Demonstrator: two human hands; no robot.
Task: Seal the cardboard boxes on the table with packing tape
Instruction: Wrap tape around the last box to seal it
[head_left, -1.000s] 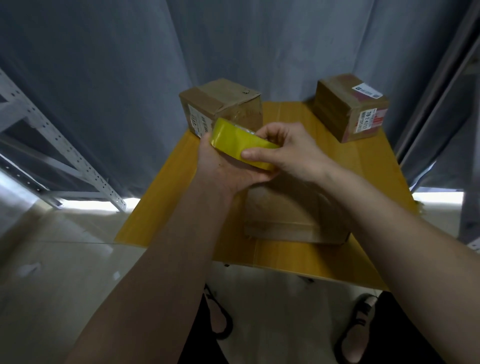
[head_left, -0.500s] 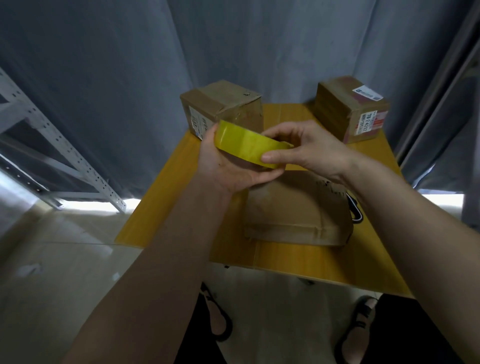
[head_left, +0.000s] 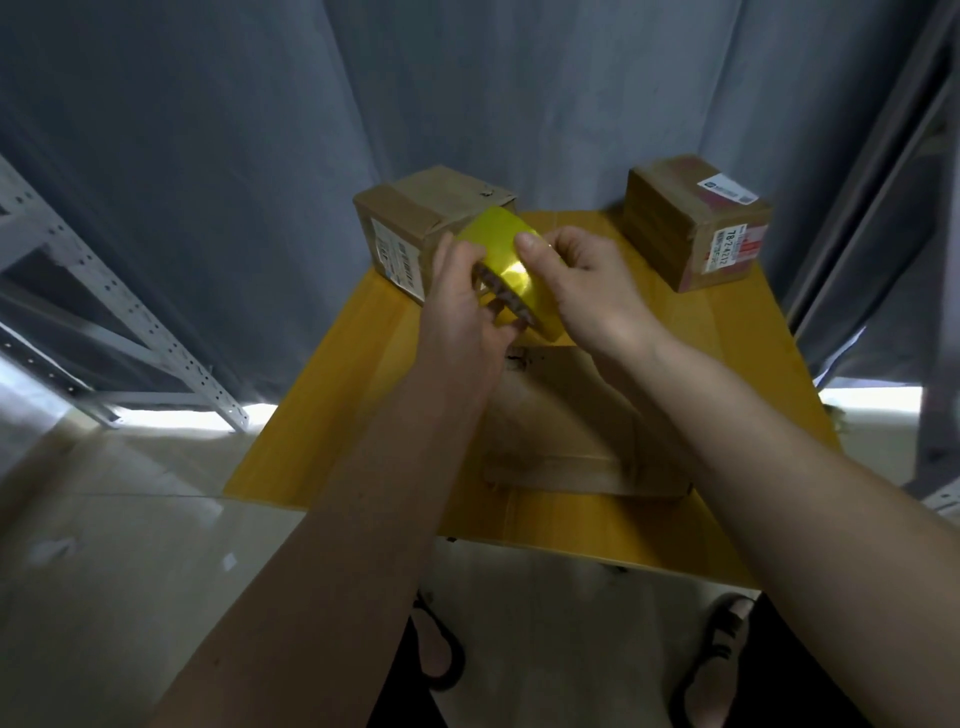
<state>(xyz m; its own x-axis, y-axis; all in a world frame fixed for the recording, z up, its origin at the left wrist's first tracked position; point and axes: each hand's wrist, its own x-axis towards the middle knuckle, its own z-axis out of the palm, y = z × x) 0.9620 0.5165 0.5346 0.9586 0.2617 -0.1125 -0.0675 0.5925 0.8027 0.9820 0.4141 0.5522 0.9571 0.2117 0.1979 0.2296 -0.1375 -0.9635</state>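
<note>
A yellow roll of packing tape (head_left: 506, 260) is held in the air above the table between both hands. My left hand (head_left: 460, 306) grips its near side with fingers through the cardboard core. My right hand (head_left: 582, 283) grips the roll from the right, thumb pressed on the tape's outer face. Below them a flat cardboard box (head_left: 566, 431) lies at the table's near middle, partly hidden by my forearms. Two more cardboard boxes stand at the back: one at back left (head_left: 415, 218), one with labels at back right (head_left: 696, 218).
The yellow table (head_left: 332, 405) is small, with its front edge close to me. Grey curtains hang behind it. A white perforated metal rack (head_left: 104, 322) stands on the left. My sandalled feet (head_left: 722, 644) show on the floor below the table edge.
The roll has turned in my hands, so its cardboard core now faces me. My right thumb has moved onto the roll's outer face, and both hands sit slightly higher and further back.
</note>
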